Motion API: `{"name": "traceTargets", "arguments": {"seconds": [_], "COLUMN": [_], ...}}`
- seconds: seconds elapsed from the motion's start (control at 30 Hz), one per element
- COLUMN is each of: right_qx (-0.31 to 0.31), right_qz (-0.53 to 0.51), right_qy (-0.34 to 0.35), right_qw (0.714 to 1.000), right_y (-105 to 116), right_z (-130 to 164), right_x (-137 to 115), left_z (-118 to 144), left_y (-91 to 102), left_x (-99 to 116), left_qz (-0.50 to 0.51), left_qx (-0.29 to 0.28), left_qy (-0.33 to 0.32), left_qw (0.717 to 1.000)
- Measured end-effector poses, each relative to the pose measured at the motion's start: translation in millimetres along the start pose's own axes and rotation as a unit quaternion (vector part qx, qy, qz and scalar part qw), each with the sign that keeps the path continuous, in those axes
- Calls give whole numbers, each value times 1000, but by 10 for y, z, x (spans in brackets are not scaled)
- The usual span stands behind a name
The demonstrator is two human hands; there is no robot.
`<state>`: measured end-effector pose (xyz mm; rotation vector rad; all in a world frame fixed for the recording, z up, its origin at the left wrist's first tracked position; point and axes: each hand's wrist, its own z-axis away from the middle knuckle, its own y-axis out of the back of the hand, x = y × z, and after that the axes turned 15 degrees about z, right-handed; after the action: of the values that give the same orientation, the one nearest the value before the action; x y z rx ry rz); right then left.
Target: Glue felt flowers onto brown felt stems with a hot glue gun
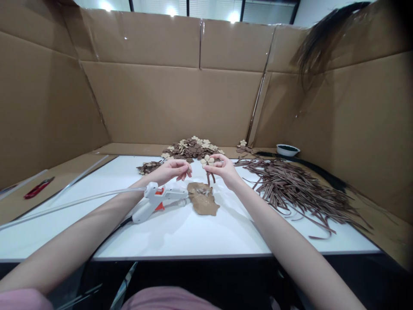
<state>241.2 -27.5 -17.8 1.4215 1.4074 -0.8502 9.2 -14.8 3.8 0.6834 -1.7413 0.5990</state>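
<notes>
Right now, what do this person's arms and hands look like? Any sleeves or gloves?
Both forearms are bare up to the picture's lower edge, with no sleeves showing. The left hand and right hand wear no gloves; no rings, watch or bracelet show.

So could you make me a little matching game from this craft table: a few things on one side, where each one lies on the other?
Things:
1. glue gun
2. red cutter
3. white bowl
4. brown strips

Places:
A. far right, by the cardboard wall
B. heaped right of the right hand
C. below the left hand
D. far left, on cardboard

Pairs: 1-C, 2-D, 3-A, 4-B
</notes>
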Motion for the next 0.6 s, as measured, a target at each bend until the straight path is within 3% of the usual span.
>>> {"name": "traceTargets", "arguments": {"seconds": [0.13, 0.27, 0.43, 0.6], "right_qx": [-5, -13, -52, -107], "right_qz": [-2, -2, 9, 11], "right_qy": [3, -3, -23, -18], "right_qw": [1000, 1000, 998, 994], "right_y": [4, -1, -41, -63], "right_z": [-4, 4, 56, 99], "right_x": [15, 20, -39, -94], "left_z": [2, 3, 9, -4], "left_y": [27, 162, 349, 310], "left_x": [29, -18, -160, -164], "left_qz": [-93, -155, -221, -323], "left_qx": [24, 46, 21, 57], "left_qy": [5, 52, 88, 27], "left_qw": [995, 985, 971, 944]}}
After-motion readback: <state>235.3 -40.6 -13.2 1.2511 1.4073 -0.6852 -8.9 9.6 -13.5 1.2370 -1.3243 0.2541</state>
